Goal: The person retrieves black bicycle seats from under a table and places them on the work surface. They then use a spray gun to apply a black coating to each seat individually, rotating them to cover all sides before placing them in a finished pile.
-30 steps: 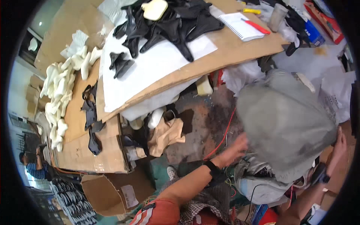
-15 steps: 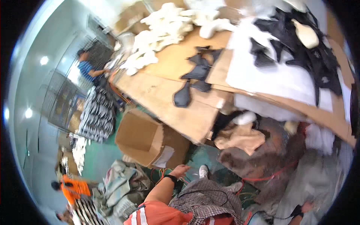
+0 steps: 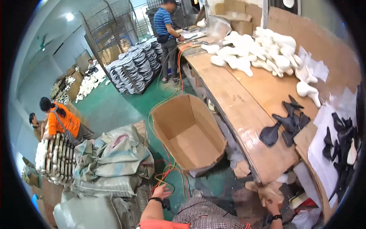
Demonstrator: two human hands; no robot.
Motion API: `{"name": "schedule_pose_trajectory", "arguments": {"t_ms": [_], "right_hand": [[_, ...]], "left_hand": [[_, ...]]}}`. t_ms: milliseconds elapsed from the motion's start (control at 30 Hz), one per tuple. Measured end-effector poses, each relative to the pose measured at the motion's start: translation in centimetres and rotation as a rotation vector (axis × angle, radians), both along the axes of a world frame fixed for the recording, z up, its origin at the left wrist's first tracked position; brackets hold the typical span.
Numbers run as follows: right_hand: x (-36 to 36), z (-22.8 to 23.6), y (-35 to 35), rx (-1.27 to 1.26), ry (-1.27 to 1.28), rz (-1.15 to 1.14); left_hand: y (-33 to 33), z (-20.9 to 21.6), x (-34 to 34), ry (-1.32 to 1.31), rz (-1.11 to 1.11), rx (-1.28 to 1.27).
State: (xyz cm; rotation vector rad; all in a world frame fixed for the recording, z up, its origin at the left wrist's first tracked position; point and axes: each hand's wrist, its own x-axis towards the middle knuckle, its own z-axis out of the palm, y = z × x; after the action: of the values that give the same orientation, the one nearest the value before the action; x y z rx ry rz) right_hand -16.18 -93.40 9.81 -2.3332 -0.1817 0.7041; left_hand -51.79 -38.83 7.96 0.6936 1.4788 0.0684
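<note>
My left hand (image 3: 162, 191), with a dark watch on the wrist, is low over the green floor with its fingers spread. It is beside orange and red cables (image 3: 164, 171) and a heap of grey sacks (image 3: 114, 162). My right hand (image 3: 271, 206), also wearing a watch, reaches under the edge of the wooden workbench (image 3: 244, 110). It touches a pile of tan moulded pieces (image 3: 267, 191), and its fingers are partly hidden. An open cardboard box (image 3: 190, 133) lies tilted on the floor between my hands and the bench.
Black cut pieces (image 3: 289, 124) and white moulded shapes (image 3: 263, 53) lie on the bench. More black pieces (image 3: 341, 147) lie on white sheets at the right. A person in orange (image 3: 61, 120) crouches at the left. Another person in a striped shirt (image 3: 167, 26) stands beyond stacked parts (image 3: 133, 66).
The view has swung left from the bench top and a grey sack to the floor and the room. My hands have left the sack and now sit low near the cables and tan pieces.
</note>
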Motion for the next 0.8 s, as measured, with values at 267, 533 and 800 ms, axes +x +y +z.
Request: {"name": "schedule_pose_trajectory", "arguments": {"t_ms": [267, 533, 800], "right_hand": [[7.0, 3.2, 25.1, 0.096, -0.049, 0.405], [9.5, -3.1, 39.1, 0.236, 0.433, 0.006], [16.9, -15.5, 43.3, 0.039, -0.089, 0.228]], "left_hand": [[9.3, -2.2, -6.0, -0.122, 0.274, 0.022], [11.0, -2.4, 7.0, -0.222, 0.078, 0.03], [15.7, -7.7, 21.1, -0.11, 0.041, 0.245]]}}
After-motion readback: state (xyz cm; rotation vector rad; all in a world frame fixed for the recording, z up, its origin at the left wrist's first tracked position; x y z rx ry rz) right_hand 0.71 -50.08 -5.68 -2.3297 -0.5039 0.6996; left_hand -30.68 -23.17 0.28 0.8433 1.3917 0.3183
